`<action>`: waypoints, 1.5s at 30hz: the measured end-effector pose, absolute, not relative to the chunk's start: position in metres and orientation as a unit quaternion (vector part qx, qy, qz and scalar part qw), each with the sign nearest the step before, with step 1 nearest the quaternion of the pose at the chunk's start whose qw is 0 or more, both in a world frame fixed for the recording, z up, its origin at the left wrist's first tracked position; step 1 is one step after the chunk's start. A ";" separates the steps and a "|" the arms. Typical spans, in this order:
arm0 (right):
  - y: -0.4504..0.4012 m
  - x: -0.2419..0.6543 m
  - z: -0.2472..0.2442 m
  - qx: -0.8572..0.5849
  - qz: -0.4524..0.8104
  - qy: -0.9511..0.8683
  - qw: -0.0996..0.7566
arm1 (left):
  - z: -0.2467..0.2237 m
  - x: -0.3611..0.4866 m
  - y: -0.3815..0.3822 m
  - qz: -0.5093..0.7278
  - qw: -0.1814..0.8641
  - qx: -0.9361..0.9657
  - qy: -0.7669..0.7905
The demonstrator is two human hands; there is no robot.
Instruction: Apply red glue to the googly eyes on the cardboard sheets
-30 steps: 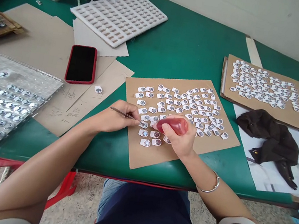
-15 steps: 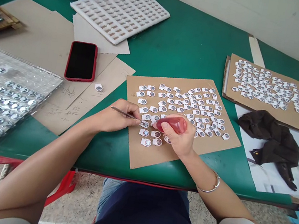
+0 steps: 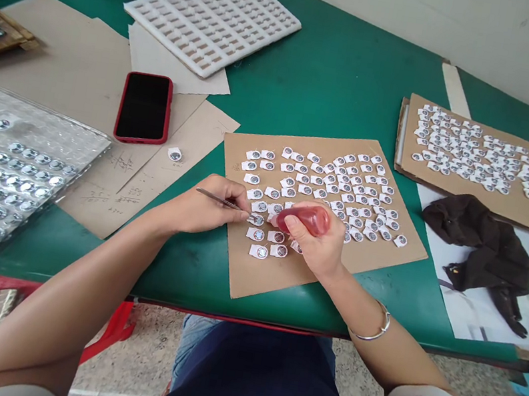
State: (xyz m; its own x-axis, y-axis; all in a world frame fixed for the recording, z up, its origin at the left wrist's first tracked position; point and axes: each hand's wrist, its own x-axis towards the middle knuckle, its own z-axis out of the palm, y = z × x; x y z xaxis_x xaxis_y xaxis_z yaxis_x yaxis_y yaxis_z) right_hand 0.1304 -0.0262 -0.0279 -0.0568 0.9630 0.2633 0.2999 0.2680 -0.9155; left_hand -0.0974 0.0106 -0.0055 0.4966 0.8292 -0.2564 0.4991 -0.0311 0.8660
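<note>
Slim metal tool (image 3: 212, 197) in the left hand (image 3: 210, 206): thumb and fingers are pinched closed around it, its tip low at one of the white tabs (image 3: 261, 251) near the left edge of a brown cardboard sheet (image 3: 255, 281). The right hand (image 3: 319, 251) has its fingers wrapped around a red squeeze bottle (image 3: 309, 220), lying tilted over the same sheet with its narrow end towards the tool's tip; whether that end touches anything, I can't tell from where I stand. The tabs, each with a round printed face, spread in uneven rows around both hands. Left of the sheet, a red-cased phone (image 3: 145, 108) lies on papers, near a clear tray (image 3: 79, 140) of shiny domed pieces. To the right, a dark cloth (image 3: 483, 255) lies crumpled on white paper (image 3: 458, 315).
</note>
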 end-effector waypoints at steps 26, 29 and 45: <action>-0.027 0.130 -0.026 -0.492 0.350 -0.643 0.471 | -0.005 -0.097 0.010 0.165 0.504 0.701 0.476; -0.026 0.130 -0.024 -0.493 0.334 -0.648 0.474 | -0.005 -0.097 0.010 0.163 0.502 0.704 0.475; -0.027 0.130 -0.028 -0.477 0.359 -0.651 0.469 | -0.004 -0.097 0.011 0.159 0.502 0.705 0.476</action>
State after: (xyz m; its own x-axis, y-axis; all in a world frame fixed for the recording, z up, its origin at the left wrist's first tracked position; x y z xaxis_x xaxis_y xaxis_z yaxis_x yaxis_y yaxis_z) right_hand 0.1303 -0.0267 -0.0284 -0.1057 0.9578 0.2672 0.2839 0.2866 -0.9150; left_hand -0.0974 0.0105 -0.0045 0.4969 0.8301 -0.2531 0.5109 -0.0441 0.8585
